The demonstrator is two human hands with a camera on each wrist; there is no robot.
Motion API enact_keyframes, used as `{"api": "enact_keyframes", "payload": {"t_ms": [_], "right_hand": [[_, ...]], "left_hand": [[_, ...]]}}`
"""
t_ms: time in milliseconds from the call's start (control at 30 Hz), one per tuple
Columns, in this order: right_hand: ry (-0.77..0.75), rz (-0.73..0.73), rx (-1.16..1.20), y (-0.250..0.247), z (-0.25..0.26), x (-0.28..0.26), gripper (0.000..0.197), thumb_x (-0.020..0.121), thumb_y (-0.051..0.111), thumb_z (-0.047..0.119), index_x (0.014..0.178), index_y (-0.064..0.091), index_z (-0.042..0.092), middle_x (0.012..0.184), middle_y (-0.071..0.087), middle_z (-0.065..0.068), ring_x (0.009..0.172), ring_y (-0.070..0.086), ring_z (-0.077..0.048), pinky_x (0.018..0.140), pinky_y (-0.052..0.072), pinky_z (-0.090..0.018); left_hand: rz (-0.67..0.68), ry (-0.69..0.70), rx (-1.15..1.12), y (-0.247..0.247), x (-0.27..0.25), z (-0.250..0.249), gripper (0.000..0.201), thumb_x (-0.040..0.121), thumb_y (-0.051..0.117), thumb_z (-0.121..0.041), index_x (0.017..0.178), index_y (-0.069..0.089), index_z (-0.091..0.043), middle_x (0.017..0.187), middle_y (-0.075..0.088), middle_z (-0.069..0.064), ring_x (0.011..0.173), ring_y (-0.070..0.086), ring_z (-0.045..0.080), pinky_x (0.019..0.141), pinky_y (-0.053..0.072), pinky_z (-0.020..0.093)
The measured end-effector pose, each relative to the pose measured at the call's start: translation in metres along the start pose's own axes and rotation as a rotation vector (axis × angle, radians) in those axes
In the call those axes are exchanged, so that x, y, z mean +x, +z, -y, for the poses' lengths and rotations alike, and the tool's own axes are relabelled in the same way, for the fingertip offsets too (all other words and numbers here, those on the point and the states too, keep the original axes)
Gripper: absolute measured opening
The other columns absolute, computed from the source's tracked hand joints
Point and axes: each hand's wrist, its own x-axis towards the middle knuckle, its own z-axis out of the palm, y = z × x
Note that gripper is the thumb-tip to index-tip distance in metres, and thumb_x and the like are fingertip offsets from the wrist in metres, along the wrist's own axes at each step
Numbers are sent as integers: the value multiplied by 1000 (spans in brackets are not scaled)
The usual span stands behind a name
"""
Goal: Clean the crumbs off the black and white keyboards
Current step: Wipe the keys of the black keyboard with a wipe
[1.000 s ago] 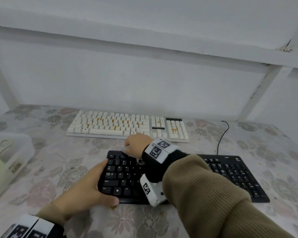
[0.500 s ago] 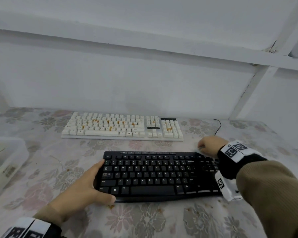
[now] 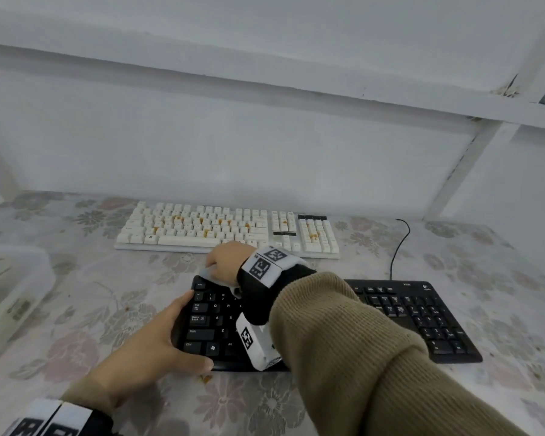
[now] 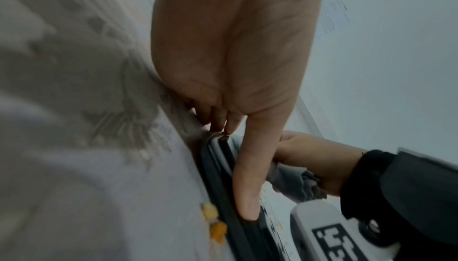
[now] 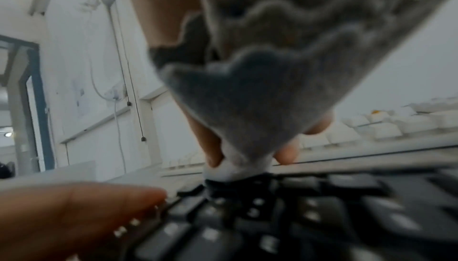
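Note:
A black keyboard [image 3: 422,313] lies near me on the floral tablecloth. Behind it sits a white keyboard [image 3: 202,228] with orange crumbs among its keys. My left hand [image 3: 158,338] grips the black keyboard's left end, thumb along the front edge [image 4: 215,157]. My right hand [image 3: 225,259] holds a bunched grey cloth [image 3: 210,273] down on the black keyboard's far left corner. In the right wrist view the cloth [image 5: 260,92] hangs from the fingers onto the black keys [image 5: 322,216]. A few orange crumbs [image 3: 205,378] lie on the table by the front edge.
A translucent plastic container [image 3: 10,297] stands at the left edge of the table. A black cable [image 3: 397,247] runs from the black keyboard toward the wall. A slanted white frame bar [image 3: 460,171] rises at the back right.
My right hand with the cloth swept to the black keyboard's right end, then came back to its far left corner. The left hand kept its hold.

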Motion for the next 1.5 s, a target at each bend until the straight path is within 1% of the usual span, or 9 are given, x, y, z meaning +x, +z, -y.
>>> {"api": "enact_keyframes", "payload": {"t_ms": [233, 367, 500, 633, 800, 1000, 1100, 1200, 1500], "right_hand": [[95, -55, 98, 15, -62, -52, 33, 99, 43, 37, 95, 62, 10, 92, 65, -3, 79, 63, -19, 78, 55, -29], [223, -48, 78, 17, -119, -101, 31, 100, 41, 39, 80, 55, 19, 84, 60, 3, 71, 54, -10, 65, 42, -17], [422, -10, -47, 16, -168, -128, 28, 99, 43, 31, 106, 65, 16, 109, 63, -2, 98, 59, -19, 80, 41, -25], [559, 120, -152, 4, -176, -109, 29, 100, 39, 10, 117, 61, 0, 121, 61, -12, 101, 59, -23, 86, 43, -26], [282, 13, -76, -12, -89, -52, 25, 99, 45, 21, 106, 61, 2, 106, 65, -7, 89, 62, -21, 60, 44, -18], [13, -8, -24, -2, 2, -4, 32, 99, 42, 13, 125, 57, 2, 125, 59, -14, 114, 57, -29, 97, 46, -37], [50, 2, -75, 7, -3, -8, 29, 100, 43, 16, 121, 58, 4, 120, 61, -14, 109, 59, -28, 95, 48, -37], [71, -17, -5, 11, -35, -32, 32, 102, 38, 28, 96, 62, 7, 93, 63, -5, 78, 59, -17, 84, 52, -30], [370, -60, 41, 21, -173, -139, 34, 100, 39, 28, 117, 62, 9, 118, 64, -5, 106, 60, -20, 91, 44, -27]], "left_hand": [[15, -3, -19, -3, 0, 5, 95, 50, 88, -2, 117, 42, -50, 109, 65, -33, 104, 63, -6, 73, 50, 10], [12, -16, -23, -4, -1, 5, 96, 40, 87, -19, 115, 40, -55, 110, 63, -36, 105, 62, -7, 77, 50, 16], [9, -19, -5, -2, 0, 4, 97, 49, 90, -4, 117, 39, -51, 104, 64, -38, 101, 63, -9, 75, 50, 13], [2, -25, 19, -1, 1, 4, 91, 57, 86, 5, 111, 40, -51, 99, 64, -40, 96, 63, -12, 71, 49, 9], [-19, -13, 26, -1, 2, 5, 89, 63, 78, 16, 112, 40, -49, 95, 65, -40, 92, 63, -14, 67, 47, 4], [-11, -13, 1, -2, 3, 5, 87, 64, 77, 16, 113, 41, -47, 97, 67, -36, 92, 66, -8, 66, 50, 8], [-6, -8, -12, -1, 2, 3, 88, 64, 76, 16, 114, 41, -46, 97, 66, -37, 92, 65, -10, 66, 49, 6], [-9, -13, -34, -1, 2, 4, 89, 65, 76, 17, 118, 39, -43, 91, 64, -42, 88, 63, -17, 65, 46, 2], [55, -2, -66, -6, 0, 5, 138, 17, 98, -36, 138, 31, -42, 120, 60, -23, 101, 62, -11, 75, 48, 9]]}}
